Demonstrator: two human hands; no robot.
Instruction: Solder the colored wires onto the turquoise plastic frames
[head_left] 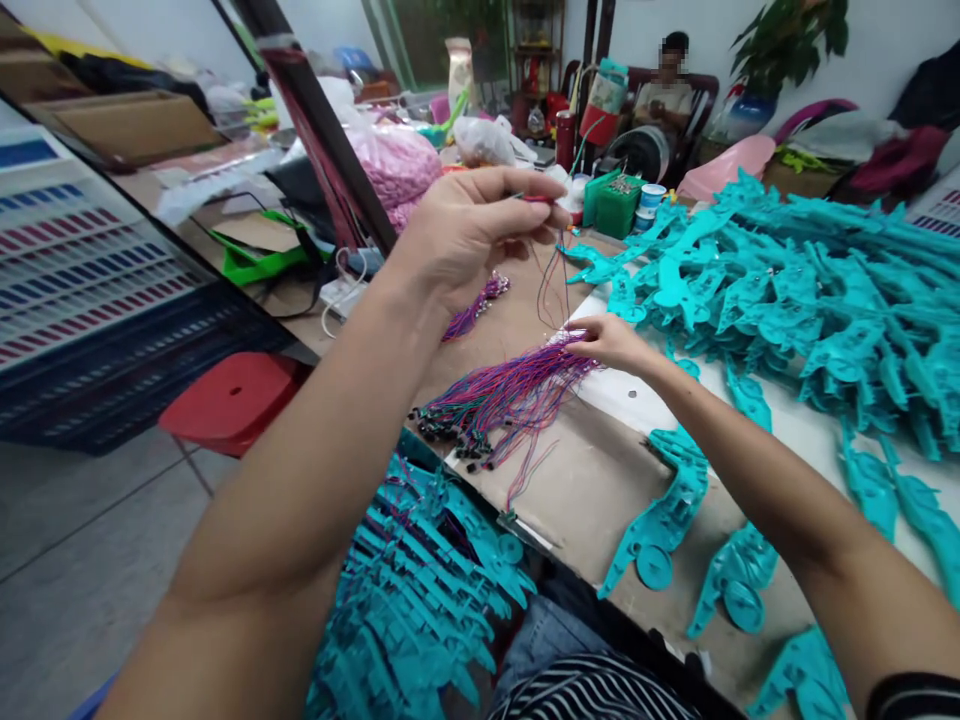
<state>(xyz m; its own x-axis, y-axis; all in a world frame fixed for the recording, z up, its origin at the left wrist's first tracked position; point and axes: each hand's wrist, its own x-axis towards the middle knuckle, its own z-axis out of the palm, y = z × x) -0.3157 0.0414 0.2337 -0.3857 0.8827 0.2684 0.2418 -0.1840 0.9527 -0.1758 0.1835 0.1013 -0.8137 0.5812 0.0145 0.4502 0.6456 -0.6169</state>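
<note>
My left hand is raised above the table, thumb and fingers pinched on a thin red and blue wire that hangs down from it. My right hand rests on the table with its fingers closed on the end of a bundle of red, blue and purple wires. The bundle fans out towards the table's near edge and ends in small black parts. Teal plastic shell pieces lie flat beside my right forearm.
A large heap of teal plastic pieces fills the table's right side. More of them are stacked below the table edge. A red stool stands at left. A green box and bags sit farther back. A person sits in the background.
</note>
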